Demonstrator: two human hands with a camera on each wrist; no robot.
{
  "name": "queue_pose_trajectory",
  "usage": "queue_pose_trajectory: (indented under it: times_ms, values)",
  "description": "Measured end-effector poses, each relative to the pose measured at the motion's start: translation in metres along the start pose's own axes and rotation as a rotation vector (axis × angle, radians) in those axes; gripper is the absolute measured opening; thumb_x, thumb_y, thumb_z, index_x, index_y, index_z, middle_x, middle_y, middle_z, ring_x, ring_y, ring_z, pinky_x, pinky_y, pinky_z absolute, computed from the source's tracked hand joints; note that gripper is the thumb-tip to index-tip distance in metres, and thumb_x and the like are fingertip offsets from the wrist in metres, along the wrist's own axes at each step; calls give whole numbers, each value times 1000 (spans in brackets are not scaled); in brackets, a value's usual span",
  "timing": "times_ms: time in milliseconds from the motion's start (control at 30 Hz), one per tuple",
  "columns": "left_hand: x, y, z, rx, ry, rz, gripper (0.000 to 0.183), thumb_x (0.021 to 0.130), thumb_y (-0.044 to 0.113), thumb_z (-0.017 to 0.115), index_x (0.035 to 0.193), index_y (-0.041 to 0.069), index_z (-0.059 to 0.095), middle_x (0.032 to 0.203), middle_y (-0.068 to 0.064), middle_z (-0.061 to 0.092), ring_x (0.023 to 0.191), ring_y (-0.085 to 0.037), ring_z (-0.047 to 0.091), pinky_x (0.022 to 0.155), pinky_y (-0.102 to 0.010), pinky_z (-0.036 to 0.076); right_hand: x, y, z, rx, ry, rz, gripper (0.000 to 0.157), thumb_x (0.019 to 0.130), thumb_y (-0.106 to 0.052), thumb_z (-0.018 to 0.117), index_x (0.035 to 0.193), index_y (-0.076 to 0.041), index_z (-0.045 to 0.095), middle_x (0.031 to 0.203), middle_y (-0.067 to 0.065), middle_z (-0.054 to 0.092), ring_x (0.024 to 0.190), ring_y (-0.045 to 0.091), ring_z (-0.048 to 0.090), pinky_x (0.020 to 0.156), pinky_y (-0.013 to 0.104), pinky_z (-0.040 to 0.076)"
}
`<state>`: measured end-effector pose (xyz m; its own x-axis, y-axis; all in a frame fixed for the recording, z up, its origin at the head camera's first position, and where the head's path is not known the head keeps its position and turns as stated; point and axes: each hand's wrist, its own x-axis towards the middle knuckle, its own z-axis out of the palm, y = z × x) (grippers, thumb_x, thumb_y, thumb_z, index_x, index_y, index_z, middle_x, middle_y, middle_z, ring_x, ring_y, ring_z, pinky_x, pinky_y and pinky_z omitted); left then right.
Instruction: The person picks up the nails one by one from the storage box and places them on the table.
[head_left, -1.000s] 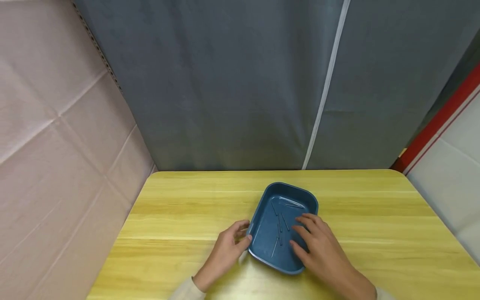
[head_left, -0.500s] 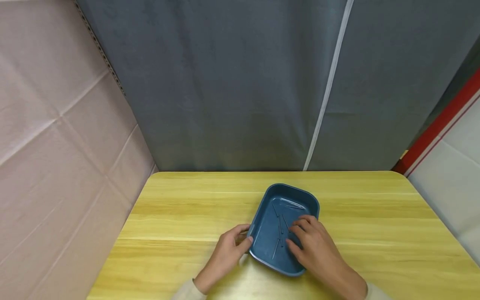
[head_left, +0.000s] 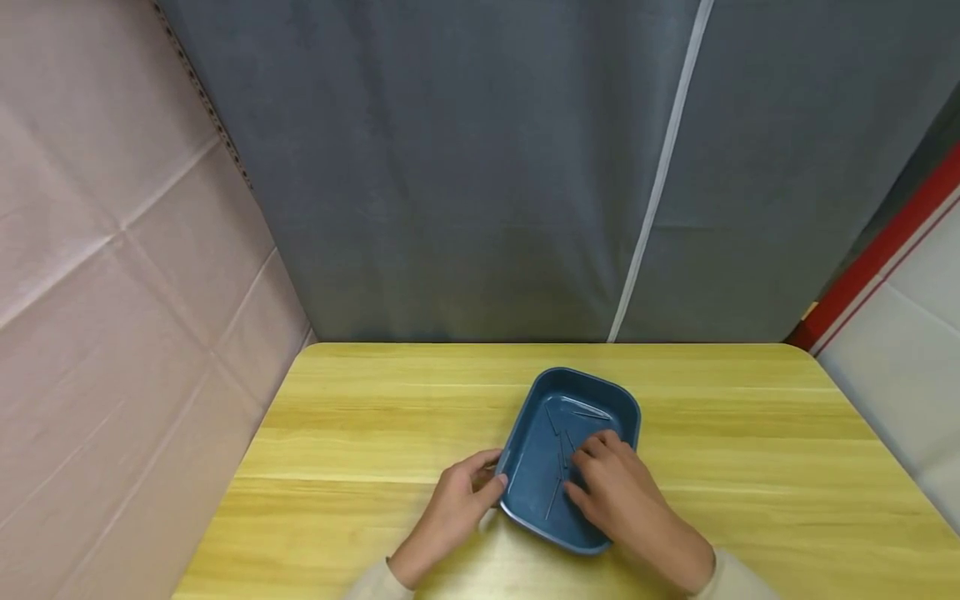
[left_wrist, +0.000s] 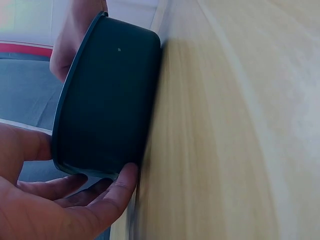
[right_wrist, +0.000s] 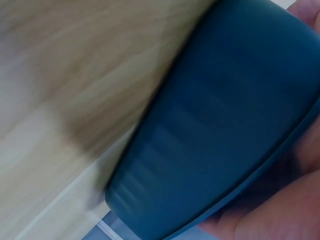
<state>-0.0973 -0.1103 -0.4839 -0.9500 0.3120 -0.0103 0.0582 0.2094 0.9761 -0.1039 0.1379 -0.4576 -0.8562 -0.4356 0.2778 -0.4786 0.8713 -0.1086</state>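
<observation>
On the wooden table [head_left: 360, 433], between the two hands, sits a dark blue tub [head_left: 527, 493] with several thin nails [head_left: 553, 498] scattered loose over its floor. The left hand [head_left: 461, 496] grips the tub's left side, thumb at the rim and fingers against the outer wall. The right hand [head_left: 617, 485] reaches in over the right rim, fingers bent down beside the nails; whether it pinches one cannot be told, since the knuckles hide most of the fingertips. The tub looks like light, stiff plastic, likely to slide if pushed, so holding rim and wall together seems sound. The nails look hard and rigid, not at all fragile, each of little weight, but slick, narrow and apt to roll. A pinch of thumb and forefinger around the middle of one seems best, away from any sharp end and where no neighbour crosses it.
</observation>
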Motion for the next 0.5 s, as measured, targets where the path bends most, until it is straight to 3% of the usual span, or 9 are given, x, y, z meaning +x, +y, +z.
queue_pose_trajectory:
  times_ms: [367, 500]
  values:
    - [1, 1, -1, 22, 2, 7, 40, 102, 14, 59, 137, -5, 57, 117, -19, 71, 101, -28, 71, 75, -22, 62, 7, -2, 1, -55, -117, 0, 32, 77, -34, 87, 84, -6, 74, 87, 8, 63, 89, 29, 53, 73, 43, 52]
    - [0, 0, 0, 10, 5, 6, 40, 102, 13, 60, 137, -4, 57, 115, -18, 72, 99, -29, 71, 73, -27, 63, 9, -3, 3, -62, -127, 12, 30, 76, -32, 88, 81, -6, 74, 85, 7, 62, 89, 30, 53, 73, 43, 52]
